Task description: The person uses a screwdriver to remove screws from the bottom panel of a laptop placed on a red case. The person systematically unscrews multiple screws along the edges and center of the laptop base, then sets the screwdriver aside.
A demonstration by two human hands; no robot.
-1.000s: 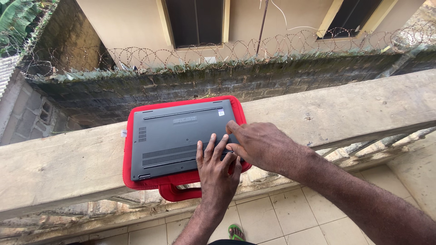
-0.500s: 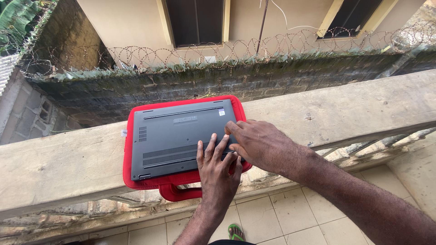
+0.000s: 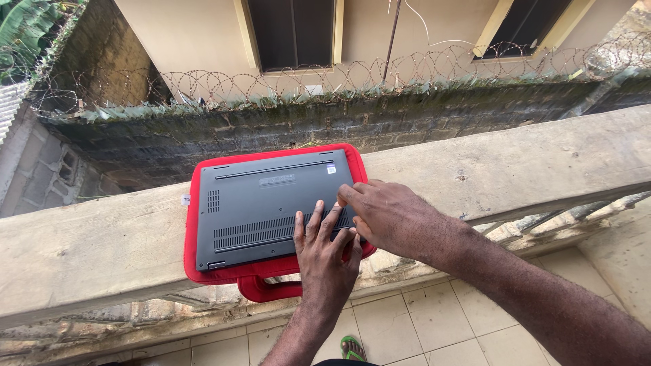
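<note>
Left hand (image 3: pixel 327 261) flat, fingers spread, pressing on the lower right part of the dark grey laptop (image 3: pixel 271 207), which lies underside up; nothing grasped. Right hand (image 3: pixel 390 217) open too, fingertips on the laptop's right edge, partly over the left fingers. Laptop sits centre frame on a red padded sleeve with handle (image 3: pixel 261 286), on a concrete balcony ledge (image 3: pixel 515 163). Razor wire on mossy wall (image 3: pixel 407 112) across the upper frame.
</note>
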